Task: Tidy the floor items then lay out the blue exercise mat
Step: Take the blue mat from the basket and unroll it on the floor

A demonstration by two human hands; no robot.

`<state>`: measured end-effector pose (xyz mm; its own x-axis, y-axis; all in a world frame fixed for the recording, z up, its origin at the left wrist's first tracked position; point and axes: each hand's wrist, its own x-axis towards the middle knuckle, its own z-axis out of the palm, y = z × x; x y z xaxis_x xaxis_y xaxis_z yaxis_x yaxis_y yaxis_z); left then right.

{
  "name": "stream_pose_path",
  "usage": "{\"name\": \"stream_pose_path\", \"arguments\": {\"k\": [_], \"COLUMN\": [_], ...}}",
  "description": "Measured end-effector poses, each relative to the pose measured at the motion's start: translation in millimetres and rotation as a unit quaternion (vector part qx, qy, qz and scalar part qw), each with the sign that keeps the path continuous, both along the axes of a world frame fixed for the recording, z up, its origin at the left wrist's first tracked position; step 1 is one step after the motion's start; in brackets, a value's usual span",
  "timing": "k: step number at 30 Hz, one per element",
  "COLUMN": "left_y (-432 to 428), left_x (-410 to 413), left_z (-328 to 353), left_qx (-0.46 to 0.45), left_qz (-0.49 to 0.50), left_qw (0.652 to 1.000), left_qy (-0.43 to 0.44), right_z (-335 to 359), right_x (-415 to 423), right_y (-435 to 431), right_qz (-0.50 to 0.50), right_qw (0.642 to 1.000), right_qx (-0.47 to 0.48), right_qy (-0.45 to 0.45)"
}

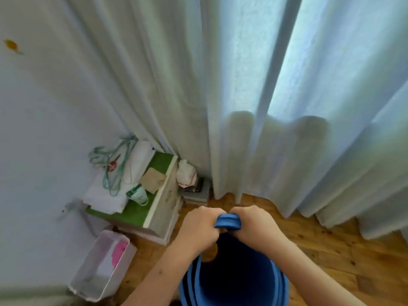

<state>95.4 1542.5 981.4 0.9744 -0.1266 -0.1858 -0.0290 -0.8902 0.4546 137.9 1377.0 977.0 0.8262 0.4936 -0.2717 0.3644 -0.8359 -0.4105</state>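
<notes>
Blue foam mat [234,274], loosely rolled, stands on the wood floor [331,250] by the curtain [242,107] — left hand [199,228] and right hand [254,226] clamp its top edge. Uneven pulling could let the coil spring open crooked.

Legible text: none. Green-and-white cup [137,193] on the green-topped cabinet [141,214], near its front edge: printed marking, blurred, unreadable. White bag [186,173] with red markings, beside the cabinet's right edge: marks too small to read.
</notes>
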Motion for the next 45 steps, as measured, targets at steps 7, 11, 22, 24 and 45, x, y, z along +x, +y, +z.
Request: {"name": "stream_pose_path", "arguments": {"k": [7,11,22,24,45], "left_y": [-155.8,-225.9,-306.5,-320.7,-183.4], "left_x": [45.9,62.4,68.3,79.9,136.8], "left_z": [-7.5,-8.7,-52.7,-59.6,-121.6], "left_qx": [0.018,0.021,-0.169,-0.147,-0.131], "left_qz": [-0.171,-0.245,-0.126,-0.154,-0.344], "left_qw": [0.985,0.969,0.946,0.903,0.737], "left_qy": [0.0,0.005,0.247,0.373,0.567], "right_z": [-6.8,-17.5,-53.7,-57.1,-139.7], "right_x": [-0.5,-10.8,-58.4,-58.5,-100.4], "right_y": [-145.5,-205.9,-270.8,-263.0,-49.4], "right_qz": [-0.151,-0.249,-0.622,-0.67,-0.705], "right_qw": [0.985,0.965,0.778,0.738,0.704], "right_qx": [-0.076,-0.084,-0.053,-0.051,0.025], "right_qy": [0.03,0.029,0.069,0.063,0.083]}}
